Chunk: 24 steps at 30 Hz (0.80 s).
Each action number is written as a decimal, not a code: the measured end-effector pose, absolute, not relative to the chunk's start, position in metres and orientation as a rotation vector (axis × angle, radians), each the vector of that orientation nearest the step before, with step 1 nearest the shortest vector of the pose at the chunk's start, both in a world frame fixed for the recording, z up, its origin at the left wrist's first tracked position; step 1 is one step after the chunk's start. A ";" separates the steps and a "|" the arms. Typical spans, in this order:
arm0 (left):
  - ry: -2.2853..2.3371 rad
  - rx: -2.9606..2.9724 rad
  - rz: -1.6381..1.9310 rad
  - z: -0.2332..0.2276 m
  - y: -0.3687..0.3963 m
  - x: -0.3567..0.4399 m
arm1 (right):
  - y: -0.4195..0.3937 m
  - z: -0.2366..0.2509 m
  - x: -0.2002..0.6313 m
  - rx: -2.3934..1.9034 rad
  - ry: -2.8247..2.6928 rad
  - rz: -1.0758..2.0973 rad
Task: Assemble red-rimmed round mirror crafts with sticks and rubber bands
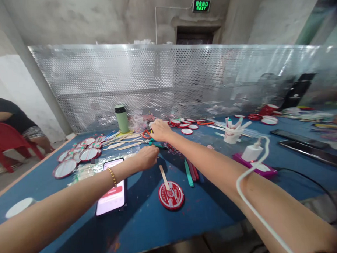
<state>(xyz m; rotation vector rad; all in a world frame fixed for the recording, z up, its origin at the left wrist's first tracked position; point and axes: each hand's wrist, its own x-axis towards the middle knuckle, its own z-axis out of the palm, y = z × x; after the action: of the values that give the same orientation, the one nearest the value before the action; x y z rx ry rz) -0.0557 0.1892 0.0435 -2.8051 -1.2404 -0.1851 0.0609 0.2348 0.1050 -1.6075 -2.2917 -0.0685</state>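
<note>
We find the disc (175,202), red with white print, flat on the table (150,230) between the two forearms, a stick (162,174) lying on it and jutting past its far edge. Neither hand touches it. The left hand (148,158) is curled beyond it and to its left, near a teal tool (155,143); its fingertips are out of sight, and we cannot tell whether they are clamped on anything. The right hand (161,131) is extended farther, beside an orange handle (144,136); its fingers are blurred, and we cannot tell whether they stand apart or together. Much of the small clutter beneath and behind the hands is hard to make out.

The left forearm covers the middle of a lit phone (109,206) and part of a white round object (19,207). A white cable (267,149) lies across our view of the right forearm, running to a charger (251,153) on a purple box (265,171). Nearby we note pens (189,174), a cup (231,136) of markers, loose sticks (130,145), overlapping pale discs (88,154) and a bottle (122,121). A perforated screen (144,72) closes the far side. At the left edge a seated person (12,115) is cut off
</note>
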 end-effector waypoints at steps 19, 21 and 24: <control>-1.148 -2.930 -0.929 0.052 0.071 -0.061 | 0.064 0.060 0.255 -2.028 -2.262 -0.720; -1.212 -2.917 -0.940 0.047 0.073 -0.060 | 0.071 0.052 0.252 -2.021 -2.262 -0.790; -1.310 -2.930 -0.940 0.041 0.076 -0.059 | 0.081 0.043 0.253 -2.023 -2.262 -0.790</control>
<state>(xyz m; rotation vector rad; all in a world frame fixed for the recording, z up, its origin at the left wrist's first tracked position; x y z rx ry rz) -0.0588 0.0763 0.0410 -2.9296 -1.3099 -0.9404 0.2529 0.0811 0.0426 -2.0225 -2.2619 -0.7904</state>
